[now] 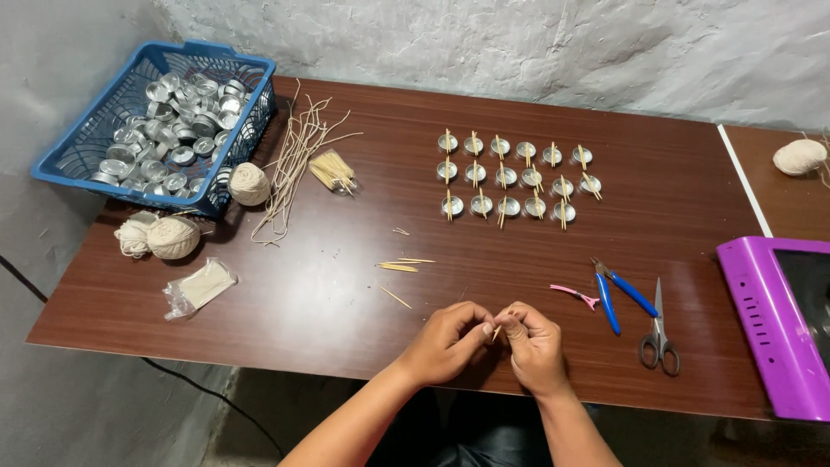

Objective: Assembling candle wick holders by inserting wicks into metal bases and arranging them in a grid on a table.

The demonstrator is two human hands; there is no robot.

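Both hands sit near the front edge of the brown wooden table (346,294), bare wood around them; left hand (447,341) and right hand (533,346) are curled almost closed, pinching one thin wooden stick (496,331) together.

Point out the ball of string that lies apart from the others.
The ball of string at the far right, beyond the table's seam. The other three sit at the left by the blue basket.

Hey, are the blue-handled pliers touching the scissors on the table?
Apart. The head view shows bare brown table between the blue-handled pliers and the scissors.
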